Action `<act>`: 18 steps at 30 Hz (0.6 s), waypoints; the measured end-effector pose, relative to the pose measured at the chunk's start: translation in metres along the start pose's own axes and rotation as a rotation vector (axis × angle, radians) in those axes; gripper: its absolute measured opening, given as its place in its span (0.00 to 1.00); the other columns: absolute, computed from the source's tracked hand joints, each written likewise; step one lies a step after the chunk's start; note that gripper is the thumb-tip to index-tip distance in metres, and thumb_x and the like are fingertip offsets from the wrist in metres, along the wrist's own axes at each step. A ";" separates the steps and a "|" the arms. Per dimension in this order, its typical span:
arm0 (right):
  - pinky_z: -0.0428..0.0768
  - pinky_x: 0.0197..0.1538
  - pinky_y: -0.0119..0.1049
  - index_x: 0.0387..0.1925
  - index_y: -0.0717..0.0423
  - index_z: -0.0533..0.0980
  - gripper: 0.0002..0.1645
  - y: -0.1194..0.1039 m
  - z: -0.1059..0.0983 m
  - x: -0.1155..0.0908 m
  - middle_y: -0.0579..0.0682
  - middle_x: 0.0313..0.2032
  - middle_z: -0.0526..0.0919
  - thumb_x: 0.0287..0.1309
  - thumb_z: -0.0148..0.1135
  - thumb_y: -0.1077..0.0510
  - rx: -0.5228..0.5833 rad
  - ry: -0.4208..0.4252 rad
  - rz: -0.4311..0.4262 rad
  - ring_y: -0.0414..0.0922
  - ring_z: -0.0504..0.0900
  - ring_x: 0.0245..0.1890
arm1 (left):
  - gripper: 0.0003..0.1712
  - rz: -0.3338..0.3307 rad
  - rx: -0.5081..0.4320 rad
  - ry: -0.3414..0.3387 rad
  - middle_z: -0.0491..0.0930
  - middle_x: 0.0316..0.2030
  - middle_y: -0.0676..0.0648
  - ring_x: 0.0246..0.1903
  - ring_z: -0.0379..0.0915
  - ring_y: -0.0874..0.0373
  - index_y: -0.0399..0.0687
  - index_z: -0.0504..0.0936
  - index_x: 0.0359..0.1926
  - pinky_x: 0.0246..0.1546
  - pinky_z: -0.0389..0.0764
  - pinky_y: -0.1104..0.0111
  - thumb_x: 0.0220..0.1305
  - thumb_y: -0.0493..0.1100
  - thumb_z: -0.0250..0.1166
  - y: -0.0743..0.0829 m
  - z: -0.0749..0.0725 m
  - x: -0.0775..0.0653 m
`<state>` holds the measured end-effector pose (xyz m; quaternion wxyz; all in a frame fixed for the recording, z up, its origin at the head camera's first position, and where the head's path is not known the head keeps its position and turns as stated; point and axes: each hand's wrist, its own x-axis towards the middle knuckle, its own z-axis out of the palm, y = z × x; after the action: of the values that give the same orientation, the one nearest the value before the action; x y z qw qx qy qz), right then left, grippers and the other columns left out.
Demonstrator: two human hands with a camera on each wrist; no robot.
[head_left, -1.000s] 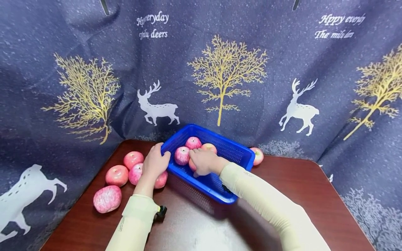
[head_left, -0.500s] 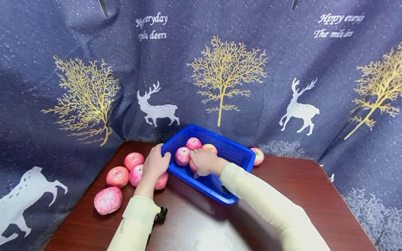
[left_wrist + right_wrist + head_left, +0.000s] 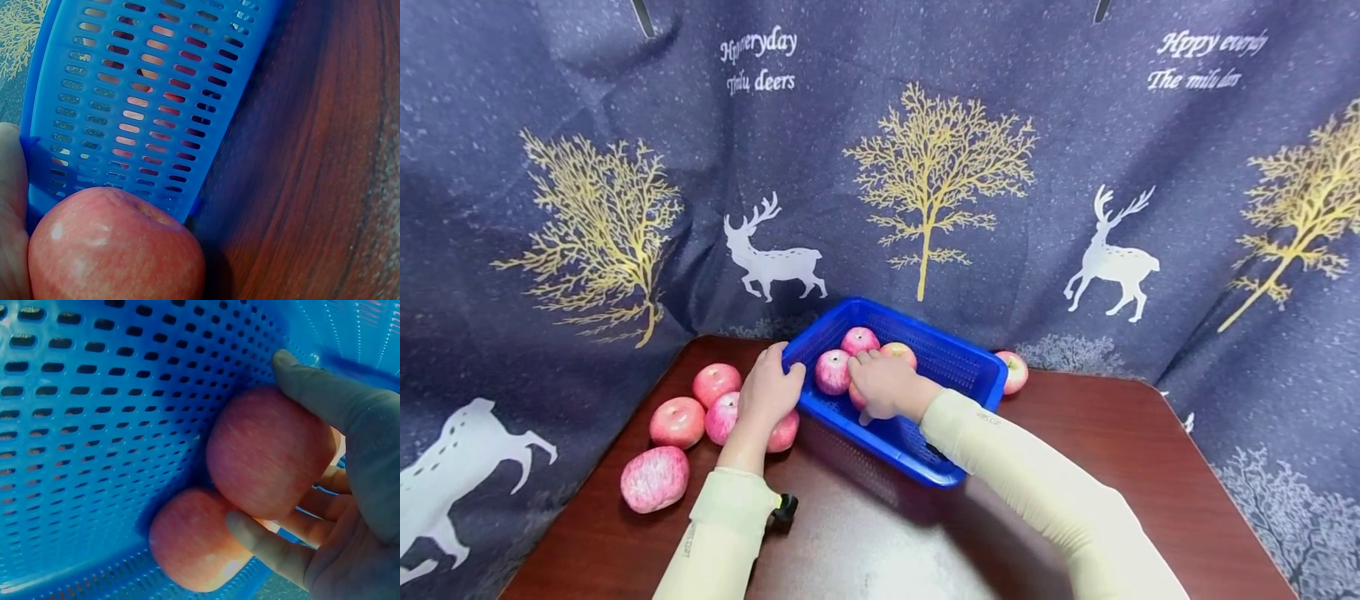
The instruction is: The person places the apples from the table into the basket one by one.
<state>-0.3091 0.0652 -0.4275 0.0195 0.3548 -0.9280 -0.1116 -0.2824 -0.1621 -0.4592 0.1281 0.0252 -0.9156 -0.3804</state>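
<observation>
Head camera looks down; close wrist views share the basket (image 3: 943, 358).

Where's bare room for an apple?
Bare table: right of the basket, past the right sleeve; in front, beside the left sleeve. Crowded: the basket's left end, apples and right hand; left of it, five more apples and left hand.
</observation>
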 end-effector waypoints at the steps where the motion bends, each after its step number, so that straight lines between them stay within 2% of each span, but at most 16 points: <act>1: 0.86 0.58 0.48 0.57 0.56 0.76 0.48 0.000 0.000 -0.001 0.54 0.56 0.83 0.44 0.90 0.34 -0.001 -0.001 0.002 0.54 0.83 0.57 | 0.36 0.000 -0.001 -0.002 0.75 0.72 0.34 0.69 0.75 0.32 0.39 0.70 0.80 0.72 0.72 0.39 0.78 0.52 0.56 0.001 0.000 0.000; 11: 0.87 0.56 0.50 0.57 0.57 0.76 0.53 0.001 -0.003 -0.003 0.55 0.55 0.84 0.42 0.88 0.28 -0.030 0.017 -0.019 0.55 0.84 0.55 | 0.36 0.030 0.004 0.012 0.75 0.72 0.32 0.68 0.76 0.31 0.36 0.71 0.79 0.71 0.73 0.39 0.77 0.50 0.56 0.005 -0.001 0.001; 18: 0.84 0.61 0.48 0.58 0.56 0.77 0.52 0.004 -0.012 -0.009 0.54 0.57 0.84 0.44 0.86 0.26 -0.001 0.021 -0.013 0.54 0.84 0.59 | 0.36 0.021 0.004 0.004 0.75 0.72 0.32 0.68 0.76 0.31 0.37 0.71 0.79 0.70 0.73 0.38 0.77 0.50 0.56 0.005 0.001 -0.001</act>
<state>-0.3034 0.0718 -0.4141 0.0284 0.3621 -0.9254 -0.1083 -0.2816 -0.1580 -0.4565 0.1339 0.0168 -0.9162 -0.3773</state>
